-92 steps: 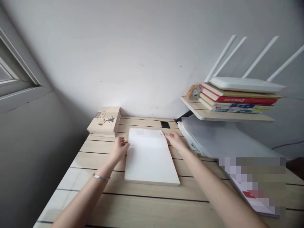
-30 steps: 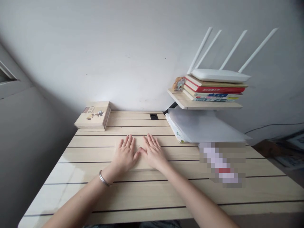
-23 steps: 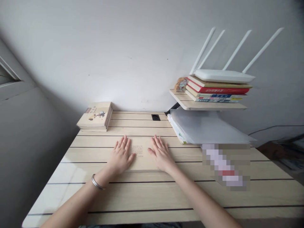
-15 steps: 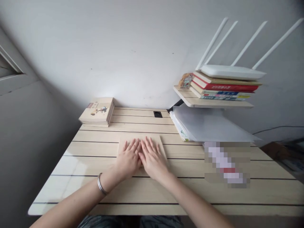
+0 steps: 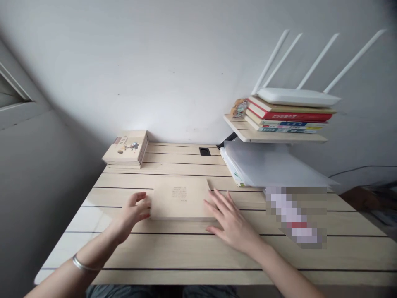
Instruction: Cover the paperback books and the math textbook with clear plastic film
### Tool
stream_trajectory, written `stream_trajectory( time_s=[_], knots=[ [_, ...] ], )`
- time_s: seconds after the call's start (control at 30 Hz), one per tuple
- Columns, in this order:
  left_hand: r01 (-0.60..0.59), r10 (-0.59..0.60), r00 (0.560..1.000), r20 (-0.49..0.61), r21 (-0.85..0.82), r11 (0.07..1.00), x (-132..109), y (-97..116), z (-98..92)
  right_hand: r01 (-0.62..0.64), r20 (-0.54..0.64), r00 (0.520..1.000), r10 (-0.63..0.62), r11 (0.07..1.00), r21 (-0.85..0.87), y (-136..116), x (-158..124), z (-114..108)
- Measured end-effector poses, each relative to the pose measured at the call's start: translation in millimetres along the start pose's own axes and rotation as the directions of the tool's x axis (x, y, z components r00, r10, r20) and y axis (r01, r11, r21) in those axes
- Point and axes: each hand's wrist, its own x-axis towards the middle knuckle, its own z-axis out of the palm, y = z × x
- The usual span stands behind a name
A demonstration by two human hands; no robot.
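The left hand [image 5: 130, 219] and the right hand [image 5: 232, 221] have moved apart since half a second ago, from the top of the book [image 5: 180, 200] out to its two sides. The book lies flat and shut on the counter [image 5: 173, 258], with small print facing up. The left fingers are bent but open by its left edge; I can't tell if they touch it. The right fingers are spread open at its right edge. A pile of books [image 5: 125, 147] sits at the back left. A white router [image 5: 297, 97] rests on stacked books [image 5: 291, 117] on a shelf [image 5: 279, 137].
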Motion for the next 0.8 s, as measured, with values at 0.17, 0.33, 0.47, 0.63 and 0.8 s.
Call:
stream_trajectory(
  time_s=[0.17, 0.33, 0.47, 0.63, 0.8],
  knots=[
    [0.238, -0.24, 0.971, 0.009, -0.171, 0.956, 8, 28, 10.0, 0.204, 0.0, 0.978, -0.208, 0.963, -0.177, -16, 11, 8],
    [0.284, -0.28, 0.955, 0.098, -0.026, 0.959, 28, 30, 15.9, 0.23, 0.031, 0.972, -0.233, 0.912, -0.339, -29, 18, 21],
    [0.316, -0.312, 0.94, 0.139, -0.003, 0.949, 34, 33, 23.0, 0.154, -0.023, 0.985, -0.169, 0.939, -0.308, -44, 28, 22],
    [0.151, -0.129, 0.967, 0.22, -0.083, 0.985, 33, 50, 21.3, -0.005, -0.187, 0.982, -0.024, 0.988, -0.152, -42, 46, -2],
    [-0.329, 0.329, 0.944, 0.018, -0.002, 0.944, 30, 58, 13.6, -0.337, -0.335, 0.822, 0.46, 0.868, 0.363, -22, 70, -58]
  ],
)
